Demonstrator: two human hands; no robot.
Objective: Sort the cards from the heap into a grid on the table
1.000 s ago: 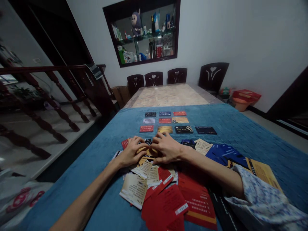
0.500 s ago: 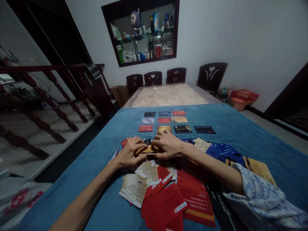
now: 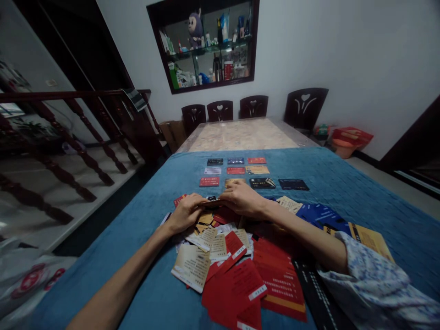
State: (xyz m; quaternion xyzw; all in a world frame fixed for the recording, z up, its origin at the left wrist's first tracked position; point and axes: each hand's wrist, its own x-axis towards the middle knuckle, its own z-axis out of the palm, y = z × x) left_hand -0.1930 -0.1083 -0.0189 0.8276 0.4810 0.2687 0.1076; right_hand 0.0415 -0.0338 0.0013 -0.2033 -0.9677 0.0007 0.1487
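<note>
My left hand (image 3: 186, 212) and my right hand (image 3: 242, 198) are closed on opposite ends of a thin stack of cards (image 3: 211, 203), seen nearly edge-on just above the pile. How many cards are in it I cannot tell. Beneath and in front of my hands lie loose gold cards (image 3: 192, 266), red cards (image 3: 237, 286) and yellow-and-black cards (image 3: 204, 222), overlapping. Blue cards (image 3: 319, 216) are fanned out beyond my right forearm. Past my fingers, several small card stacks sit in rows, among them a red one (image 3: 209, 182) and a black-and-gold one (image 3: 261, 183). My right hand partly covers a gold one (image 3: 231, 182).
A blue cloth (image 3: 154, 183) covers the near part of the table, whose marbled top (image 3: 237, 136) shows beyond it. Dark chairs (image 3: 254, 107) stand at the far end. A wooden railing (image 3: 85, 133) runs along the left, with a white plastic bag (image 3: 30, 279) below.
The yellow-and-black cards between my hands have been raised and tilted, so their edge now faces me. Both hands rose slightly, uncovering more of the pile. The view shifted a little.
</note>
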